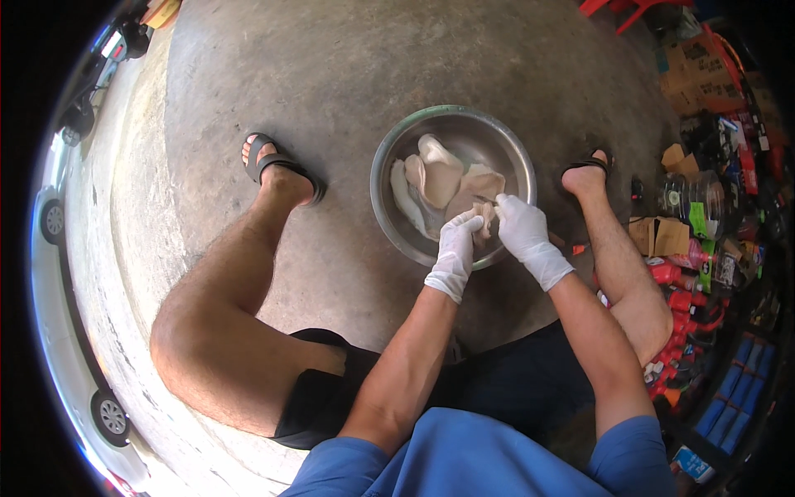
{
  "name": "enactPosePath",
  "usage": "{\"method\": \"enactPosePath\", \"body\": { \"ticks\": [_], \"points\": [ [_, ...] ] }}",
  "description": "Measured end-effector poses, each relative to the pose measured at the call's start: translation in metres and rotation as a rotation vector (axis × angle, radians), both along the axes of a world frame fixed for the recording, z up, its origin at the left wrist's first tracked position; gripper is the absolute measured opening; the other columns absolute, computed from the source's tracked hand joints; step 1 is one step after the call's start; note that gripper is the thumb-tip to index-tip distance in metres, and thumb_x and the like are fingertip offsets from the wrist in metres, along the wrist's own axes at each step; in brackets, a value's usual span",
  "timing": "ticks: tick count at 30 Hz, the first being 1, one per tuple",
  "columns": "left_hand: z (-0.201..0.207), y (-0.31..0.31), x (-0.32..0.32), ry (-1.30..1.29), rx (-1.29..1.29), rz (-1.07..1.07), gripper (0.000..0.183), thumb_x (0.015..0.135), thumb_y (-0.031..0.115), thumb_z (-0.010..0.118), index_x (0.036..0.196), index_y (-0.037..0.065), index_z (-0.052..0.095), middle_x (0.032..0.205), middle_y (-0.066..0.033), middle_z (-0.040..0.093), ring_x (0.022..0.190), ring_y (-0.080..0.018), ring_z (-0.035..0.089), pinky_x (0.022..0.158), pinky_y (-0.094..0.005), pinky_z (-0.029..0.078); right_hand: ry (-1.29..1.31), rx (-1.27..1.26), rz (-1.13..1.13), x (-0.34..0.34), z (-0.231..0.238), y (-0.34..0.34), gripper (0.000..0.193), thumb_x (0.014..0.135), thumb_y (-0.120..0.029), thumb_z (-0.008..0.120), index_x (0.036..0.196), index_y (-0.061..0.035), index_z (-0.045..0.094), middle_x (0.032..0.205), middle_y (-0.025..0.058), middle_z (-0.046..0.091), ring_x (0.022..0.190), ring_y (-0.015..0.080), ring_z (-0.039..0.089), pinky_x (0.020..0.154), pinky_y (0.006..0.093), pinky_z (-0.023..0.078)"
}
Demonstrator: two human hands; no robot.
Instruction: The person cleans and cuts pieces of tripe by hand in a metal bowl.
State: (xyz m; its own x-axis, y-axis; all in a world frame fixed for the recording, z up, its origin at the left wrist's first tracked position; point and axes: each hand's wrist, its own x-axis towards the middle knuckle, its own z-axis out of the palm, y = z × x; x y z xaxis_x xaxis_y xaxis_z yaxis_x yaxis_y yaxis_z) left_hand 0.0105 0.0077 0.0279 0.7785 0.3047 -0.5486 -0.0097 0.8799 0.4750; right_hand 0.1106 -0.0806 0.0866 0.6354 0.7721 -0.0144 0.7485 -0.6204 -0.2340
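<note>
A round metal basin (383, 217) rests on the floor between my feet. Inside it lie several large pale pieces (440, 180), cream and beige with curled rims, which look like oyster mushrooms. My left hand (457, 247), in a white glove, pinches one beige, folded mushroom piece (484, 222) over the basin's near right part. Also gloved in white, my right hand (522, 228) closes its fingers at the upper right side of that same piece. Something thin and dark shows by the right fingertips; I cannot make out what it is. The gloves hide part of the held piece.
Bare concrete floor (331, 74) surrounds the basin. My sandalled feet stand left and right of it. Along the right lie cardboard boxes (700, 74), a clear plastic container (696, 199) and several red bottles (679, 298). A red plastic chair (633, 10) stands far right; a silver car (62, 331) is at the left.
</note>
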Motion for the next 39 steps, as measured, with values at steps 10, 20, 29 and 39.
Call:
{"method": "enactPosePath", "body": {
  "ticks": [10, 20, 29, 39],
  "points": [
    [-0.016, 0.0, -0.001, -0.113, -0.048, -0.011, 0.016, 0.09, 0.01, 0.048, 0.092, 0.002, 0.061, 0.07, -0.0035, 0.058, 0.06, -0.0154, 0.05, 0.057, -0.0263, 0.039, 0.029, -0.001, 0.034, -0.008, 0.004, 0.001, 0.013, 0.088, -0.019, 0.051, 0.093, -0.0075, 0.056, 0.085, 0.0135, 0.063, 0.078, 0.0359, 0.063, 0.067, 0.0474, 0.05],
    [-0.015, -0.004, 0.002, -0.046, -0.113, 0.02, 0.019, 0.089, 0.016, 0.049, 0.094, 0.002, 0.059, 0.068, -0.0053, 0.056, 0.058, -0.0178, 0.049, 0.057, -0.0284, 0.04, 0.06, 0.004, 0.001, 0.001, -0.003, -0.006, 0.014, 0.09, -0.02, 0.053, 0.094, -0.0068, 0.057, 0.087, 0.014, 0.064, 0.08, 0.0365, 0.062, 0.067, 0.047, 0.049],
    [-0.003, 0.005, -0.004, 0.025, 0.088, -0.023, 0.017, 0.089, 0.009, 0.047, 0.078, 0.002, 0.058, 0.063, -0.0066, 0.056, 0.053, -0.017, 0.047, 0.051, -0.0291, 0.039, 0.09, 0.002, 0.103, -0.014, 0.011, 0.003, 0.012, 0.088, -0.018, 0.053, 0.094, -0.0089, 0.059, 0.085, 0.0121, 0.063, 0.08, 0.0346, 0.063, 0.066, 0.0467, 0.049],
    [0.005, 0.006, -0.003, 0.154, 0.114, -0.004, 0.016, 0.088, 0.007, 0.054, 0.095, -0.001, 0.066, 0.066, -0.0035, 0.061, 0.05, -0.0107, 0.05, 0.047, -0.0223, 0.038, 0.047, 0.028, 0.012, -0.017, 0.006, 0.002, 0.013, 0.089, -0.019, 0.051, 0.094, -0.0087, 0.058, 0.086, 0.0129, 0.063, 0.079, 0.0348, 0.063, 0.066, 0.0473, 0.05]
  ]
}}
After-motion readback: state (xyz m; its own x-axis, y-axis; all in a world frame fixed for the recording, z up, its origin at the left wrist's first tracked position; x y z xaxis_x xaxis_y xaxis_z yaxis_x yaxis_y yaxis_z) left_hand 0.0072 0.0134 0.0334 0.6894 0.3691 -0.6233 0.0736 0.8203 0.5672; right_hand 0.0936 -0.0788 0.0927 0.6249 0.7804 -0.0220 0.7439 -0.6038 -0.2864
